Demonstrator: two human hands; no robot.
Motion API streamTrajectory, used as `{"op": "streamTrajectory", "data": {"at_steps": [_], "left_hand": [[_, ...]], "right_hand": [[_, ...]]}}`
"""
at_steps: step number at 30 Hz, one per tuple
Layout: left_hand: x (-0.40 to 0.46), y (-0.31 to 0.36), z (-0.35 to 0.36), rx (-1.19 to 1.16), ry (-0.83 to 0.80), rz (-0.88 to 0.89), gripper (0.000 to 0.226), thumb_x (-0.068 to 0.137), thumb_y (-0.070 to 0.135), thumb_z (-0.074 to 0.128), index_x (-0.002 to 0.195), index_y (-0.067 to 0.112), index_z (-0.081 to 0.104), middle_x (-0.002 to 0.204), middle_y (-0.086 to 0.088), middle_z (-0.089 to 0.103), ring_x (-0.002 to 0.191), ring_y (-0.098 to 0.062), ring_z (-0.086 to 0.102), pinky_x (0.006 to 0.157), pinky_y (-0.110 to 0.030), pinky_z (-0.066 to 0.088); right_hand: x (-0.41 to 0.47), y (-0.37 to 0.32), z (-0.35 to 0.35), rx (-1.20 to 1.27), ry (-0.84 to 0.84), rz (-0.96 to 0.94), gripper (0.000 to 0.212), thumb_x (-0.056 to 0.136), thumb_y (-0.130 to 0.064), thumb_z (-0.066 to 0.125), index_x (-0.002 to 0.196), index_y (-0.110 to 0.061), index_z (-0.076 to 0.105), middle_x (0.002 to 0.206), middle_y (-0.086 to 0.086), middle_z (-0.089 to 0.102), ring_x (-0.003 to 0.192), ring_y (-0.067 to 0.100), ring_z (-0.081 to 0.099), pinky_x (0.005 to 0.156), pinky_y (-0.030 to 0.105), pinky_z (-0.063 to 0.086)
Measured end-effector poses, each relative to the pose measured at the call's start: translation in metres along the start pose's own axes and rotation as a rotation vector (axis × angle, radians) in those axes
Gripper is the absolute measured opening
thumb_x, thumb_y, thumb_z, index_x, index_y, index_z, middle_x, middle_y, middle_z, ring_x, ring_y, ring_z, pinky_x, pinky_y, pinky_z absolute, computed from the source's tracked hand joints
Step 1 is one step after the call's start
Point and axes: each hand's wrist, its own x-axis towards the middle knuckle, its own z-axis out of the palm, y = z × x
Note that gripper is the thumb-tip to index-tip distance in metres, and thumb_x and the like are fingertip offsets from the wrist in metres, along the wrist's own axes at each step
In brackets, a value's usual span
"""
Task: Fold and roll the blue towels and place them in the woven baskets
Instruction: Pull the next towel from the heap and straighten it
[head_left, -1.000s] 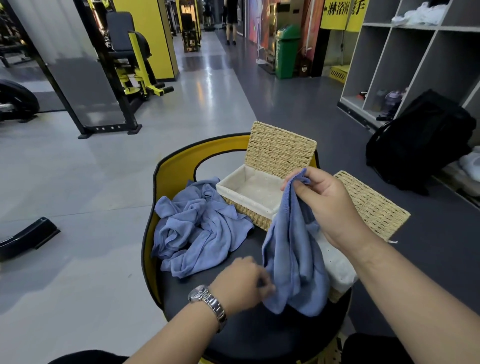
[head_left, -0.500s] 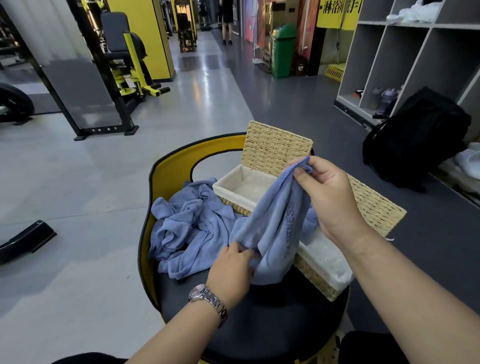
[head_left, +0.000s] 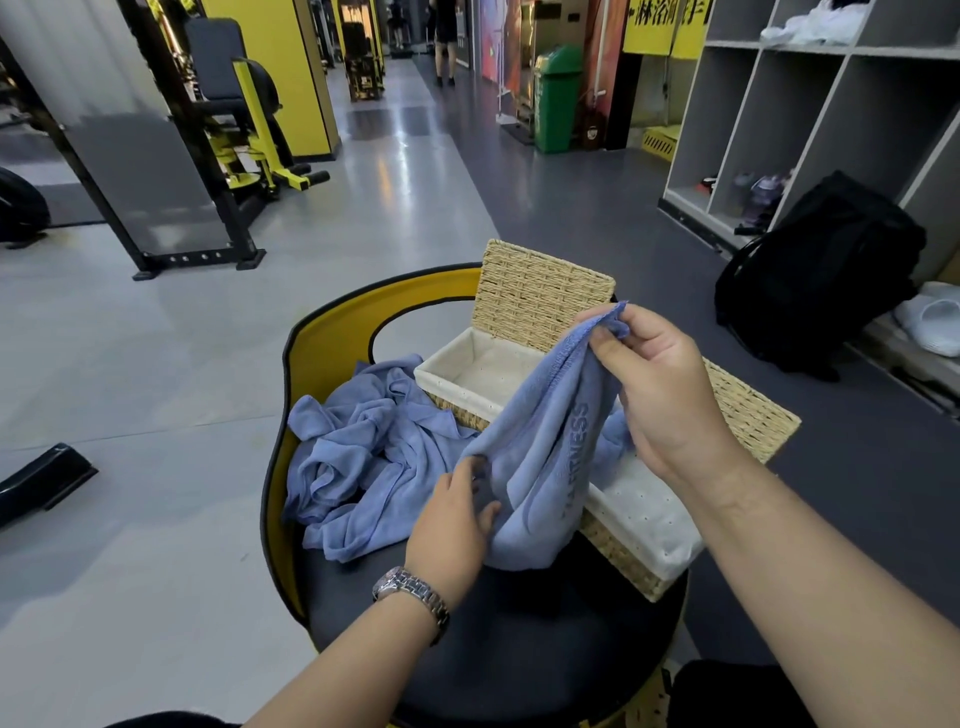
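Your right hand (head_left: 670, 395) pinches a corner of one blue towel (head_left: 545, 457) between thumb and fingertips, raised above the baskets, so the cloth hangs down and to the left in a loose drape. Your left hand (head_left: 452, 530) grips the lower edge of the same towel, fingers curled into the fabric, just above the dark seat (head_left: 519, 649). A watch (head_left: 410, 592) sits on that wrist. Raised lettering runs along the towel's length, partly readable, ending in "NESS".

Two woven baskets stand on the seat, each with a white liner. The far basket (head_left: 483, 374) has its lid (head_left: 540, 296) tilted up and open at the back; its inside shows only liner. The near basket (head_left: 649, 525) lies to the right, under the hanging towel and your right forearm; its lid (head_left: 748, 410) leans back behind your right hand. What it holds is mostly hidden by the towel.

A crumpled pile (head_left: 363, 457) of blue cloth lies on the left of the seat, touching the far basket's front left corner; how many towels it holds you cannot tell. The seat's yellow backrest (head_left: 332, 332) curves round behind the pile.

On the floor to the right a black bag (head_left: 815, 270) leans by grey cubby shelves (head_left: 810, 114). A green bin (head_left: 558, 98) stands further back, and a yellow and black gym machine (head_left: 234, 130) on the left.
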Motion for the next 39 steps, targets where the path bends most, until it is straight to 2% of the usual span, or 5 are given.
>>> {"op": "streamTrajectory", "data": {"at_steps": [9, 14, 26, 34, 39], "left_hand": [[0.005, 0.003, 0.0, 0.13, -0.194, 0.059, 0.023, 0.089, 0.035, 0.059, 0.108, 0.022, 0.063, 0.112, 0.0, 0.053, 0.102, -0.021, 0.054, 0.085, -0.031, 0.045], [0.004, -0.007, -0.008, 0.125, -0.28, 0.026, 0.005, 0.098, 0.023, 0.038, 0.095, 0.021, 0.041, 0.091, -0.007, 0.064, 0.082, -0.025, 0.061, 0.075, -0.048, 0.048], [0.009, 0.009, -0.117, -0.628, 0.358, -0.086, 0.014, 0.098, 0.015, 0.05, 0.089, 0.019, 0.06, 0.076, 0.01, 0.069, 0.066, -0.005, 0.063, 0.056, -0.016, 0.05], [0.013, -0.014, -0.148, -0.069, 0.255, 0.119, 0.022, 0.094, 0.007, 0.051, 0.102, 0.016, 0.069, 0.097, 0.005, 0.064, 0.09, -0.011, 0.06, 0.077, -0.013, 0.045], [0.012, -0.034, -0.155, 0.347, 0.046, 0.167, 0.016, 0.095, 0.01, 0.048, 0.097, 0.007, 0.063, 0.091, -0.009, 0.058, 0.083, -0.031, 0.058, 0.071, -0.044, 0.047]], "right_hand": [[0.003, 0.0, -0.005, 0.101, -0.024, 0.032, 0.022, 0.096, -0.003, 0.05, 0.088, -0.015, 0.067, 0.08, -0.003, 0.069, 0.077, 0.01, 0.063, 0.07, 0.021, 0.051], [0.01, 0.0, -0.017, 0.065, 0.026, 0.012, 0.023, 0.096, -0.003, 0.05, 0.088, -0.015, 0.068, 0.08, -0.003, 0.069, 0.078, 0.01, 0.063, 0.073, 0.022, 0.052], [0.02, 0.015, -0.052, -0.218, 0.192, -0.026, 0.023, 0.093, -0.008, 0.056, 0.08, -0.022, 0.068, 0.072, -0.013, 0.068, 0.072, 0.003, 0.06, 0.067, 0.017, 0.048], [0.024, 0.035, -0.06, -0.488, 0.126, -0.031, 0.023, 0.089, -0.007, 0.061, 0.08, -0.027, 0.069, 0.077, -0.007, 0.069, 0.075, 0.006, 0.062, 0.073, 0.028, 0.049], [0.023, 0.047, -0.065, -0.573, 0.201, 0.009, 0.021, 0.087, -0.014, 0.064, 0.076, -0.031, 0.068, 0.078, 0.0, 0.07, 0.074, 0.013, 0.061, 0.071, 0.034, 0.049]]}}
